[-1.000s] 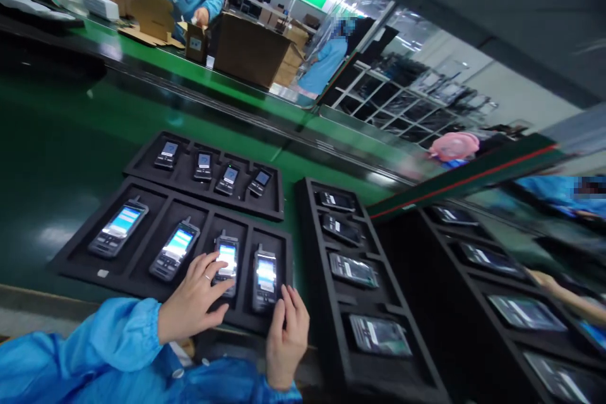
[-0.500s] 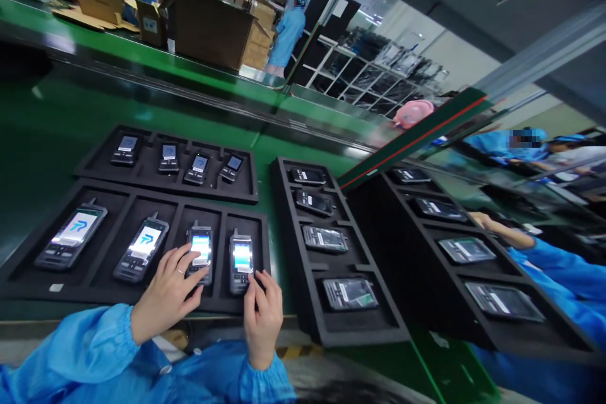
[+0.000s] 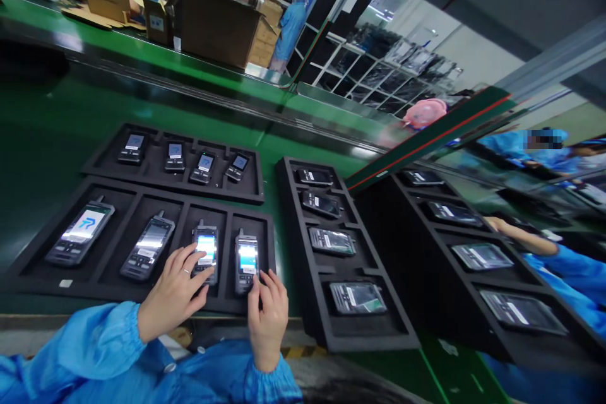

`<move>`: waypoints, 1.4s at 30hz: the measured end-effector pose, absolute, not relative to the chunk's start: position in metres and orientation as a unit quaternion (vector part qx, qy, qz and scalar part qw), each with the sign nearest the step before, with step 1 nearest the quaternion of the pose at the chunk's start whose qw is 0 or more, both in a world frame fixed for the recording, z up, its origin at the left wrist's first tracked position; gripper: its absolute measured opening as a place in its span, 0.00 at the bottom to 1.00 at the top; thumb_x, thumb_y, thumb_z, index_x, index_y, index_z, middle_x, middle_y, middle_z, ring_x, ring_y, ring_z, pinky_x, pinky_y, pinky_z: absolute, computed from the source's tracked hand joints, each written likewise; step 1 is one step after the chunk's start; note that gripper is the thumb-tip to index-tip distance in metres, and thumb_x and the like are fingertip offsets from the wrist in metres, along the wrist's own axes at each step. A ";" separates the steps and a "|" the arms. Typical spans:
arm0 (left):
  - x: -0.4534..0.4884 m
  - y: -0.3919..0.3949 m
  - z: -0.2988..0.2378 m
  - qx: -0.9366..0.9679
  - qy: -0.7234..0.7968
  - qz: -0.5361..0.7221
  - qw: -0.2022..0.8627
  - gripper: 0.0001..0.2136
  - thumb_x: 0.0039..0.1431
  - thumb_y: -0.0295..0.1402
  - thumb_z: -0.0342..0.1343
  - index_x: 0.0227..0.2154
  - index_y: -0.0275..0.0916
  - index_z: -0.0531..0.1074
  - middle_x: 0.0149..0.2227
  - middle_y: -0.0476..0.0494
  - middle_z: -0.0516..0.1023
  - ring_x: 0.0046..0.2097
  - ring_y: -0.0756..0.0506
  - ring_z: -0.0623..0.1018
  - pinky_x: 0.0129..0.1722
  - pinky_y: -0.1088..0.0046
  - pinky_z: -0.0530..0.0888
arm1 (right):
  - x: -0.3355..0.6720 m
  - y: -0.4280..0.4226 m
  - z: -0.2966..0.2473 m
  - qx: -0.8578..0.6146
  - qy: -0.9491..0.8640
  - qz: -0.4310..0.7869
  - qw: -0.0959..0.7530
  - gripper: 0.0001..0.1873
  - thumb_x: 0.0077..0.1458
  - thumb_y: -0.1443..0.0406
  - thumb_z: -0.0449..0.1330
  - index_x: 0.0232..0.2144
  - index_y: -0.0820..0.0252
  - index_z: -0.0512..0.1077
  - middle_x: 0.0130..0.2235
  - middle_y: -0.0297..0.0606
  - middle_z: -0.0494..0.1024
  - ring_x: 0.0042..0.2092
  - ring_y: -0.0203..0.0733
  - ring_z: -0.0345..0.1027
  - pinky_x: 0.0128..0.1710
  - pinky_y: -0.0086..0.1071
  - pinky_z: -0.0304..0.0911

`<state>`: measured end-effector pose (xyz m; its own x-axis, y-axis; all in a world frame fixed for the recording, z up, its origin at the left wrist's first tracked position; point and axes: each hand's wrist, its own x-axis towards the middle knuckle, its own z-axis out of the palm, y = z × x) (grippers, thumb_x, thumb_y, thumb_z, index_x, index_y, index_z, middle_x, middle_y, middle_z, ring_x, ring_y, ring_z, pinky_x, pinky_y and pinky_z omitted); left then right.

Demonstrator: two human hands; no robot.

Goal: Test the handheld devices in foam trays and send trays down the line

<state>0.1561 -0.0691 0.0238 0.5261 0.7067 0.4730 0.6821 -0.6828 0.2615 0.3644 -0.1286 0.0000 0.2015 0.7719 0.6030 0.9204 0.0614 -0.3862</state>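
A black foam tray (image 3: 123,202) lies in front of me with several lit handsets in its slots. My left hand (image 3: 173,293) rests on the third handset (image 3: 206,247), fingers spread over its lower keypad. My right hand (image 3: 267,312) has its fingertips on the bottom of the fourth handset (image 3: 247,257). Neither hand grips anything. The two handsets at the left, one (image 3: 81,231) and the other (image 3: 148,245), lie untouched with screens on.
A second tray (image 3: 156,173) with several small handsets lies behind. To the right stands a tray (image 3: 303,246) of bagged handsets, then another (image 3: 416,246) by a co-worker's arm (image 3: 516,233). Cardboard boxes (image 3: 213,25) and a person in blue stand across the green belt.
The second handset's screen changed from a logo to a paler display. Both hands stay on the third and fourth handsets; the view shifted slightly.
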 end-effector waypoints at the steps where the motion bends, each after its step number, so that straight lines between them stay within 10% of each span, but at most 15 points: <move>1: 0.156 -0.069 0.024 0.873 0.399 0.280 0.022 0.12 0.60 0.30 0.52 0.45 0.40 0.74 0.51 0.37 0.71 0.59 0.33 0.65 0.54 0.50 0.69 | 0.364 -0.129 0.000 -0.677 -0.626 -0.100 0.374 0.09 0.59 0.69 0.55 0.39 0.59 0.75 0.40 0.41 0.80 0.51 0.49 0.70 0.46 0.48 0.70; 22: 0.147 -0.062 0.022 0.881 0.396 0.256 0.034 0.11 0.61 0.34 0.56 0.46 0.42 0.74 0.52 0.36 0.70 0.60 0.32 0.64 0.54 0.48 0.69 | 0.361 -0.129 0.004 -0.689 -0.622 -0.098 0.357 0.09 0.60 0.68 0.55 0.36 0.61 0.76 0.40 0.42 0.80 0.48 0.47 0.71 0.46 0.44 0.70; 29: 0.160 -0.044 0.034 0.844 0.482 0.234 0.016 0.24 0.61 0.44 0.53 0.57 0.37 0.67 0.55 0.28 0.66 0.60 0.28 0.63 0.53 0.45 0.68 | 0.369 -0.111 0.011 -0.727 -0.601 -0.040 0.329 0.23 0.63 0.60 0.52 0.57 0.64 0.65 0.43 0.45 0.79 0.45 0.47 0.72 0.45 0.43 0.68; 42: 0.165 -0.039 0.028 0.831 0.488 0.262 0.041 0.21 0.62 0.42 0.52 0.55 0.38 0.68 0.56 0.29 0.65 0.61 0.28 0.62 0.55 0.45 0.66 | 0.373 -0.098 0.009 -0.722 -0.621 -0.004 0.304 0.19 0.64 0.62 0.48 0.54 0.59 0.68 0.47 0.43 0.77 0.50 0.46 0.68 0.50 0.43 0.64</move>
